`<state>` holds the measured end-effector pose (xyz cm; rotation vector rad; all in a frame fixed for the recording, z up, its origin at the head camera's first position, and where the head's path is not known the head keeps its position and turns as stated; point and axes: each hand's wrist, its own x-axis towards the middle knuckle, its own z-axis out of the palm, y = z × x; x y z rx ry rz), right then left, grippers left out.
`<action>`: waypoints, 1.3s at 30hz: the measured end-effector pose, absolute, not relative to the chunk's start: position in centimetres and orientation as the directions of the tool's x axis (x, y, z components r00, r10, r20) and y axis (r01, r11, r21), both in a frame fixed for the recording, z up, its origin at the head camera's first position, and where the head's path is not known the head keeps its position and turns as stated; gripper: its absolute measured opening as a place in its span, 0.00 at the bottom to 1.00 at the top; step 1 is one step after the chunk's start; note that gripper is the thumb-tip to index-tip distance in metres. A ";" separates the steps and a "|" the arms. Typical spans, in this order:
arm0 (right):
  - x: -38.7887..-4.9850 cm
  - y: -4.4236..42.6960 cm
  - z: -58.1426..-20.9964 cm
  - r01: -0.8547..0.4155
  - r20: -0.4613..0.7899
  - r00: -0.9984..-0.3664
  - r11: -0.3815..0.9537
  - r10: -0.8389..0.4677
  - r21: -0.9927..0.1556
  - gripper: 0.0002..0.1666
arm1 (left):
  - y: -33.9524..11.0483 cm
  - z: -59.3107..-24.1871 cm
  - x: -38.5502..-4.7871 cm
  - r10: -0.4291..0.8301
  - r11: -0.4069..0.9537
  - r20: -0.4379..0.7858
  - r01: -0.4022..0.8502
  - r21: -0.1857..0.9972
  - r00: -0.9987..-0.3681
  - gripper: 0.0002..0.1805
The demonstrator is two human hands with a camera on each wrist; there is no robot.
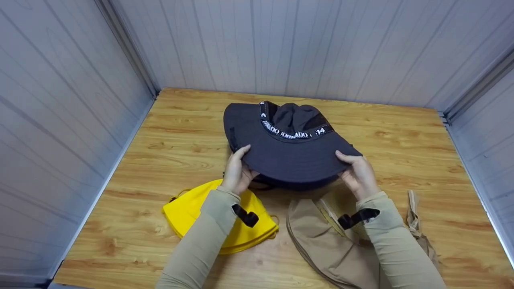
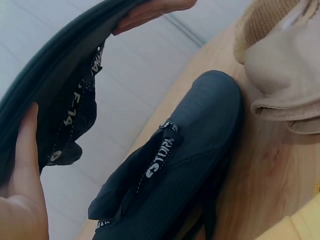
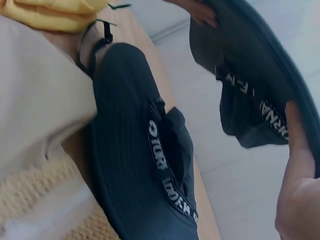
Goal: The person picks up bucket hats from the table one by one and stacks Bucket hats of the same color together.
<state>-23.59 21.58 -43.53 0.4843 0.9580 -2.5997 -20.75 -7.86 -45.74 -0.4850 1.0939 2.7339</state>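
Both hands hold a dark bucket hat [image 1: 297, 160] with white lettering on its band, raised above the table. My left hand [image 1: 239, 170] pinches the brim at its near left, thumb on top. On the near right side my right hand [image 1: 360, 175] grips the same brim, thumb also on top. Beneath it a second dark hat [image 2: 200, 115] with a lettered band lies on the table, apart from the held one in the wrist views. In the head view the held hat mostly hides it.
A folded yellow hat [image 1: 192, 204] lies under the left forearm. Under the right forearm is a beige hat [image 1: 321, 237] with a woven part and a strap [image 1: 413, 208]. Pale panelled walls [image 1: 257, 48] enclose the wooden table [image 1: 140, 160] at the back and sides.
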 end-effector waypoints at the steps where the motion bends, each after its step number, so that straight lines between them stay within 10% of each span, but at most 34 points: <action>1: -23.7 21.7 -43.5 0.410 -0.415 -0.891 -0.715 -0.183 -0.566 0.15 | -7.8 -45.7 -20.7 0.027 -0.721 -0.351 -0.261 0.642 -0.936 0.11; 12: -23.7 20.6 -45.3 0.257 -0.346 -0.938 -0.743 -0.036 -0.618 0.11 | -6.5 -46.4 -20.1 0.023 -0.754 -0.311 -0.220 0.619 -0.950 0.30; 39: -23.7 17.6 -45.4 0.102 -0.360 -0.924 -0.827 0.127 -0.552 0.25 | -3.6 -47.4 -19.7 0.005 -0.777 -0.298 -0.191 0.599 -0.954 0.28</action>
